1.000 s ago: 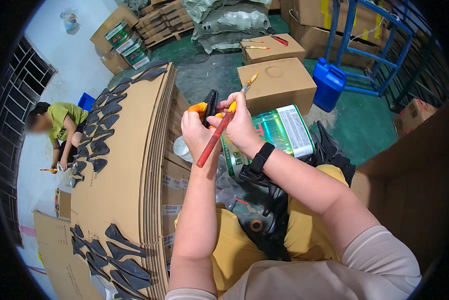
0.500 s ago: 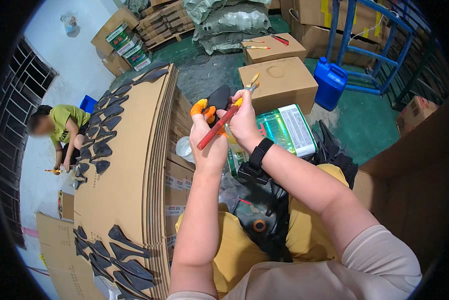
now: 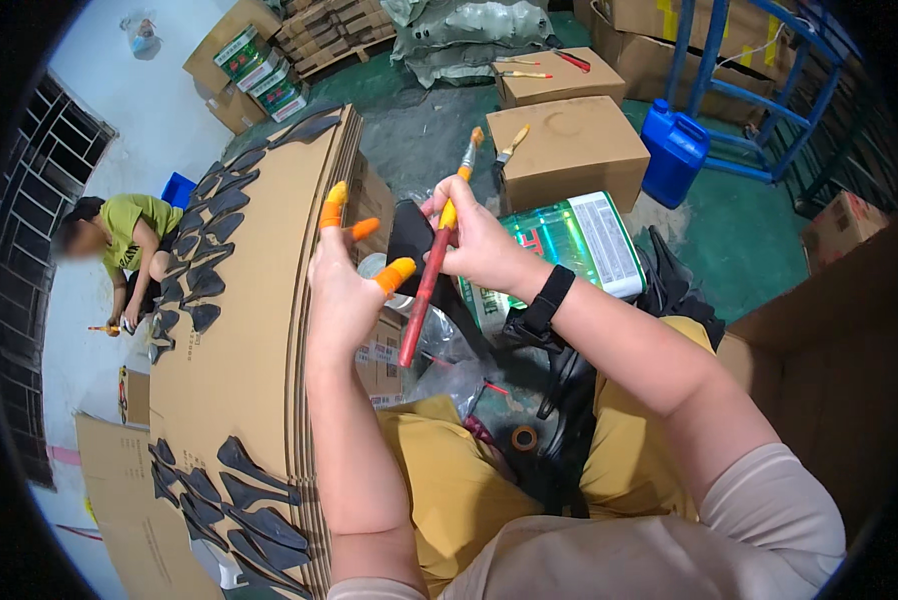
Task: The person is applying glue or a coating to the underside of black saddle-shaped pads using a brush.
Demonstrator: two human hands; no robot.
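Observation:
My right hand [image 3: 481, 240] is closed around a paintbrush [image 3: 425, 305] with a red and yellow handle, bristles pointing up and away. Its fingers also pinch the edge of a flat black piece [image 3: 406, 236], whose kind I cannot make out. Just left of that piece, my left hand [image 3: 341, 300] has its fingers spread and holds nothing. Orange covers sit on several of its fingertips. Below the hands, a whitish tub [image 3: 372, 266] is partly hidden. A green and white metal can [image 3: 609, 250] stands beyond my right wrist.
Curved black pieces [image 3: 269, 527] lie in rows on a cardboard stack [image 3: 254, 330] at left. A person [image 3: 134, 240] crouches beyond it. Another brush [image 3: 514, 145] lies on a carton [image 3: 579, 150]. A blue jug [image 3: 675, 155] and blue metal frame [image 3: 744, 100] stand at right.
My left hand has let go of the black piece and moved left, its fingers spreading. The black piece stays in my right hand, and the brush handle now points more steeply downward.

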